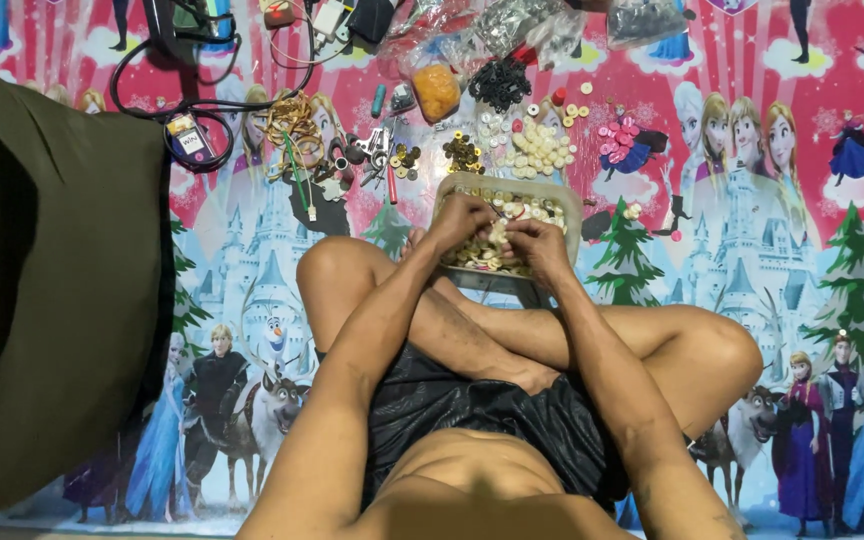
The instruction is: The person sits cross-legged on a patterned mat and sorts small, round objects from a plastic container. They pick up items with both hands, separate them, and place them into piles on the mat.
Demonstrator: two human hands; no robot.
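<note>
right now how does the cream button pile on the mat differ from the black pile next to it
The cream button pile is pale, spread wide and loose; the black pile is dark, smaller and heaped tight. The cream pile lies nearer the clear tray, where the left hand and right hand work; the black pile lies farther up the mat. Both are small round pieces sorted by colour.

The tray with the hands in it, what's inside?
The tray holds lots of small round cream pieces, like buttons, plus some darker ones. The left hand and right hand cover the middle, so what lies beneath them is hidden.
</note>
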